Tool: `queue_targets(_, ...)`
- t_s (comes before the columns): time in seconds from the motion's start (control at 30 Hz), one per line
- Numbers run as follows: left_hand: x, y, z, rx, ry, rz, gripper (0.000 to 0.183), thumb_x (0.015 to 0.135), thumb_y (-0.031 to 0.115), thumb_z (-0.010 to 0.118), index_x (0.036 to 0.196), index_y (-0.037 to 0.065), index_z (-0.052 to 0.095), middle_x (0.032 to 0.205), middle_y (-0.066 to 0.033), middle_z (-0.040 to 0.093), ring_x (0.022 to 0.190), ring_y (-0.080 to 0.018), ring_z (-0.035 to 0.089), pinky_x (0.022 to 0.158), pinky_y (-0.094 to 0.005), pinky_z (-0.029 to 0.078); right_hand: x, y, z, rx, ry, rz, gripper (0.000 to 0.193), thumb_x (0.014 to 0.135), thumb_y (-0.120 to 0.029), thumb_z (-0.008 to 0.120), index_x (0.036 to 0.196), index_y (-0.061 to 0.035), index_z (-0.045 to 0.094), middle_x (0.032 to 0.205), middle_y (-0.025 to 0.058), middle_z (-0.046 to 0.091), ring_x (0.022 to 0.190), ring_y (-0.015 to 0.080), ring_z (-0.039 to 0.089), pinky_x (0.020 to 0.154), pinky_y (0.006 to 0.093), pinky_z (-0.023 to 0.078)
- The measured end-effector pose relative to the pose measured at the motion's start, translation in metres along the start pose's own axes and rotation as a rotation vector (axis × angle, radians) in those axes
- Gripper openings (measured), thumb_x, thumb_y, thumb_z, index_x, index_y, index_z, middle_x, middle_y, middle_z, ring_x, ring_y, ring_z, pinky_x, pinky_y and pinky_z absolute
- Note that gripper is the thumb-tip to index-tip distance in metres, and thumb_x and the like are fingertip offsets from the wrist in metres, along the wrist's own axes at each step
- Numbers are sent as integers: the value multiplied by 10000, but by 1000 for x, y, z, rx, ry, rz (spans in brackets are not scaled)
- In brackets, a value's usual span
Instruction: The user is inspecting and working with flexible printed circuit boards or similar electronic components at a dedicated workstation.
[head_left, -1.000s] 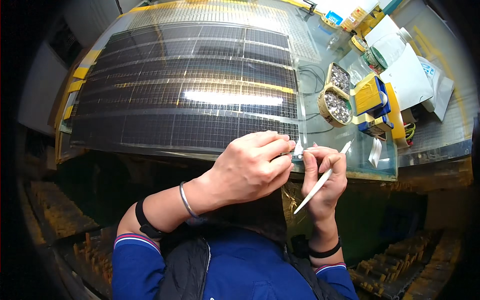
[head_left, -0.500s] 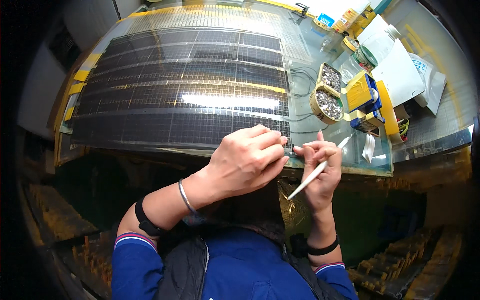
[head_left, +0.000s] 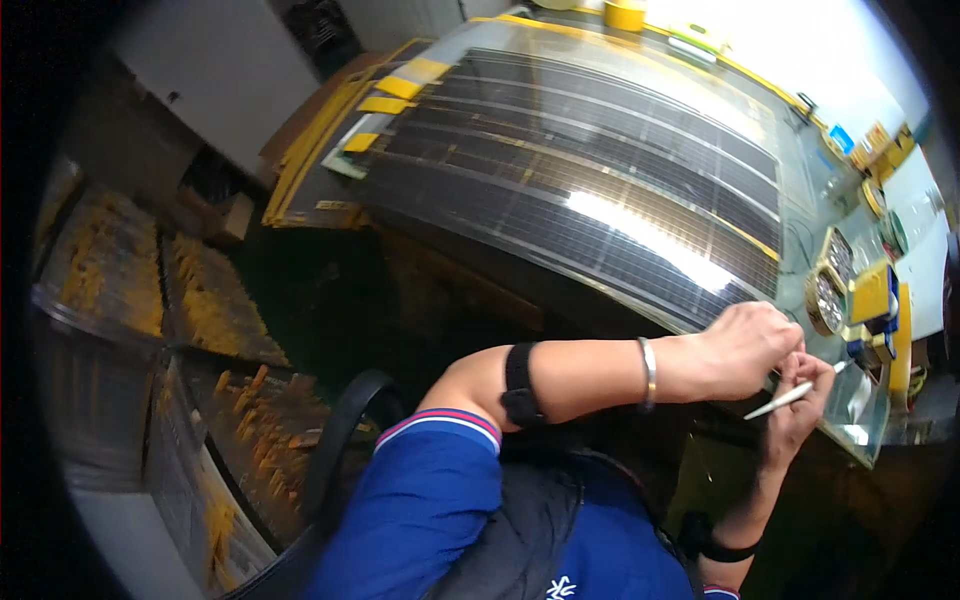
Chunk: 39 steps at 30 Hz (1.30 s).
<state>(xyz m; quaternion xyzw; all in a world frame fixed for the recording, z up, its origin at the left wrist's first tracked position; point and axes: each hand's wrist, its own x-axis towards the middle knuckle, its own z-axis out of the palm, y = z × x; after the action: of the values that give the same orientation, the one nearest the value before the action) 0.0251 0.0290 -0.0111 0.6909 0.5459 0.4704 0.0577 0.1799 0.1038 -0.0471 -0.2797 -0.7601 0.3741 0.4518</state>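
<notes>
My left hand (head_left: pixel 752 338) is closed, its fingers curled at the near right corner of a large dark sheet with a fine grid (head_left: pixel 560 180). Whatever those fingertips pinch, if anything, is hidden behind the hand. Right beside it, appearing to meet its fingertips, my right hand (head_left: pixel 797 420) is closed around a slim white pen-like tool (head_left: pixel 782 403). The tool lies slantwise across the fingers, its thin tip pointing down and left. Beneath the sheet is a glass-topped table (head_left: pixel 868 440).
Right of the sheet stand a round tub (head_left: pixel 824 302) and a second tub (head_left: pixel 838 255) of small shiny bits. Beside them are a yellow and blue box (head_left: pixel 872 292) and a clear jar (head_left: pixel 893 232). Yellow-spotted boards (head_left: pixel 105 265) stand at the left; a dark chair arm (head_left: pixel 350 430) is nearby.
The view has swung left, so the table and both hands appear further right. My hands have come closer together; the white tool stays in my right hand.
</notes>
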Motion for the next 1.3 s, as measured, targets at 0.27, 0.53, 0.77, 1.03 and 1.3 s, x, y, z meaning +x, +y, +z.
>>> queue_targets(0.27, 13, -5, -3, 17, -140, -177, 164, 692, 35, 662, 826, -28, 591, 820, -220, 630, 870, -410, 622, 743, -474, 493, 1, -3, 7, -123, -3, -23, 168, 959, -63, 573, 886, -21, 427, 858, 56, 515, 812, 99, 558, 1045, 416, 406)
queue_targets(0.53, 12, -13, 8, -106, -94, -90, 193, 744, 104, 678, 800, -8, 531, 778, -232, 612, 808, -436, 614, 679, -497, 479, -1, 2, 0, -194, 14, -41, 117, 949, -66, 576, 904, -1, 490, 858, 62, 502, 875, 145, 576, 1008, 378, 458)
queue_targets(0.77, -3, -14, -4, 27, -45, 59, 197, 699, -75, 596, 846, 8, 494, 796, -197, 521, 766, -395, 519, 668, -469, 431, 1, -11, 16, -309, 86, -165, 114, 822, -65, 636, 871, -54, 534, 828, 161, 587, 766, 361, 624, 663, 420, 495)
queue_targets(1.03, -4, 2, -16, -193, -178, -346, 160, 803, -106, 579, 869, 18, 503, 791, -109, 542, 789, -202, 568, 743, -314, 460, -8, -11, -1, 185, 132, -141, 171, 881, 65, 606, 898, -24, 460, 934, 115, 569, 839, 209, 659, 668, 350, 613)
queue_targets(1.3, -8, -20, -18, -820, 28, -386, 185, 896, -105, 556, 865, 43, 448, 864, -18, 499, 828, -93, 507, 800, -250, 461, -43, 46, -135, -218, 907, -88, 140, 942, -71, 600, 956, -17, 471, 895, 112, 619, 802, 199, 668, 708, 302, 555)
